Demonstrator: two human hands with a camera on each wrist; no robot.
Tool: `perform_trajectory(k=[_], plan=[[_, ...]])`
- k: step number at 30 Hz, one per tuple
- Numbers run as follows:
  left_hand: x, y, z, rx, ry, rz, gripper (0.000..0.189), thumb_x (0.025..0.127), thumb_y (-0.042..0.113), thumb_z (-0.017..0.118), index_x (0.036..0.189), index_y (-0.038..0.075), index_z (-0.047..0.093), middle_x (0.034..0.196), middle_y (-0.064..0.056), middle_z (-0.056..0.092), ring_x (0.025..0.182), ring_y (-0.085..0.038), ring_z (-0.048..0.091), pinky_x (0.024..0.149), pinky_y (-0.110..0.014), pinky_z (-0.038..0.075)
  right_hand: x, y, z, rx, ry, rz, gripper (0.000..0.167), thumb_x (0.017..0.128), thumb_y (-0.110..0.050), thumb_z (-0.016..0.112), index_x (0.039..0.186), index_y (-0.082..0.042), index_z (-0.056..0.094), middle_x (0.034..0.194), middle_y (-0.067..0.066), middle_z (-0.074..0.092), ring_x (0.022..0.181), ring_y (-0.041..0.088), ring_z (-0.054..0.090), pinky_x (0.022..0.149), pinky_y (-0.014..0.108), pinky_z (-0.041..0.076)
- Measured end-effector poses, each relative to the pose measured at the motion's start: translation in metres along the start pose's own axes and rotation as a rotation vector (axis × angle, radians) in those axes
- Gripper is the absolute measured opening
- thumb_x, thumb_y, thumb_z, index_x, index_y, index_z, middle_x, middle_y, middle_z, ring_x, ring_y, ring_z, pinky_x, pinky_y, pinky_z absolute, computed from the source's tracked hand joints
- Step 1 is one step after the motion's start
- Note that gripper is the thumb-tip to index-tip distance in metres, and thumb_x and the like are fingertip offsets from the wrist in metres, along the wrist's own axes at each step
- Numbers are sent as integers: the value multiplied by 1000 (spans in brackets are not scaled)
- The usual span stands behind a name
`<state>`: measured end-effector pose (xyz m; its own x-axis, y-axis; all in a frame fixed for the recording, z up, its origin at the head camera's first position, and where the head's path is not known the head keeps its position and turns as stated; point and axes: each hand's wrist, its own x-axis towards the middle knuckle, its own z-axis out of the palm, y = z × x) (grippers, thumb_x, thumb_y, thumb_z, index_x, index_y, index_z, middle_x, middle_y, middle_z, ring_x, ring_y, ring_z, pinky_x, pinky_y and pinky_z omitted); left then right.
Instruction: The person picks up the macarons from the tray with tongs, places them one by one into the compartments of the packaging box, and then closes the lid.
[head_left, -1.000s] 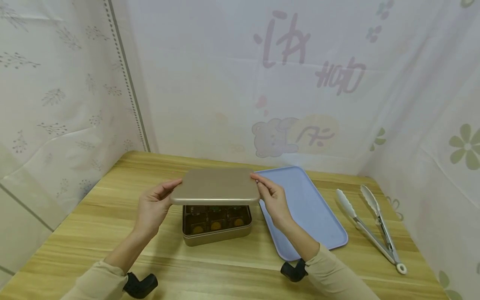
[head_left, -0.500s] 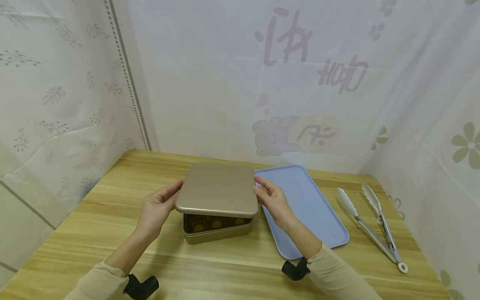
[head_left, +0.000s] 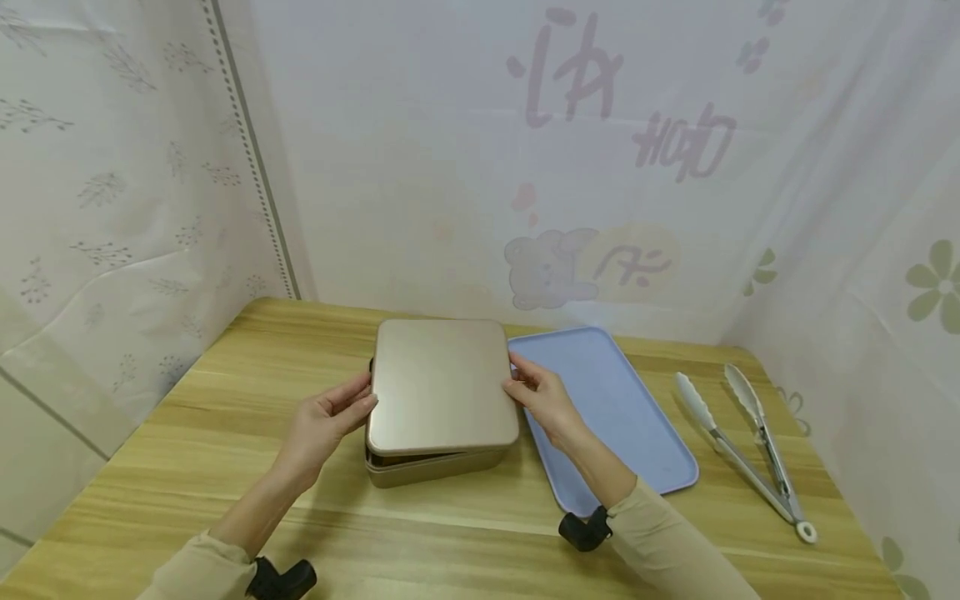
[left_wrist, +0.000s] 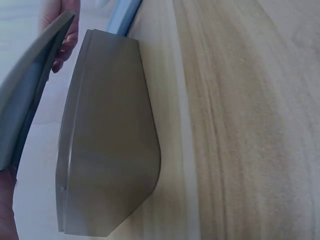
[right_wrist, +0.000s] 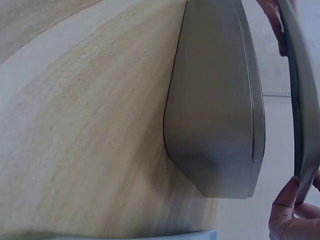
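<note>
A flat gold-coloured lid (head_left: pixel 446 387) covers most of the matching rectangular tin (head_left: pixel 438 471) in the head view, leaving a dark slit at the front. From both wrist views the lid (left_wrist: pixel 30 80) shows as raised, with a gap between it and the tin's rim (right_wrist: pixel 256 100). My left hand (head_left: pixel 318 429) pinches the lid's left edge, thumb near the top face. On the opposite edge, my right hand (head_left: pixel 551 408) pinches it too, fingertips around the rim. The tin's contents are hidden beneath the lid now.
Just right of the tin lies a light blue tray (head_left: pixel 615 408), partly under the right forearm. Metal tongs (head_left: pixel 780 479) with pale tips rest spread at the table's right side. Patterned cloth (head_left: pixel 405 167) hangs behind the wooden table (head_left: pixel 420 542).
Both hands have tilted and brought the lid down and forward over the tin. The round yellowish pieces inside, visible earlier, are now covered. Tray and tongs have stayed put.
</note>
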<state>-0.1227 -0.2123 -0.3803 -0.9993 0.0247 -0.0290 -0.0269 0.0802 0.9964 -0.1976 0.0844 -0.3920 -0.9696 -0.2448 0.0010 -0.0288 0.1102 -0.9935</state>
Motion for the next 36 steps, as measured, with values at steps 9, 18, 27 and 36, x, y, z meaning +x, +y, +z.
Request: perform_trajectory(k=[9,18,27,36], plan=[[-6,-10,-1,66,0,-1,58,91,19,64,139,-4,42,140,-18,46,106,11,53,86,-11,46,9,5,8,-156,23,-47,56,89,-3,63,141,0,41,101,11,54,79,10,46,63,14,42],[-9,-17,0,95,2,-12,59,89,13,65,139,-7,40,139,-22,45,102,11,55,86,-9,45,9,7,13,-185,20,-39,58,88,-2,63,141,-3,41,98,10,54,79,12,48,62,15,43],[-13,-19,0,155,17,3,60,90,15,65,140,-5,39,139,-20,46,124,-24,49,87,-10,46,10,12,16,-190,8,-15,58,88,-3,64,142,-6,42,96,8,55,79,13,47,61,16,42],[-11,-19,1,159,19,21,62,90,17,65,141,-4,37,141,-18,42,130,-28,42,87,-8,44,13,14,17,-204,6,-17,58,88,-4,64,141,0,41,95,8,54,78,12,47,59,16,41]])
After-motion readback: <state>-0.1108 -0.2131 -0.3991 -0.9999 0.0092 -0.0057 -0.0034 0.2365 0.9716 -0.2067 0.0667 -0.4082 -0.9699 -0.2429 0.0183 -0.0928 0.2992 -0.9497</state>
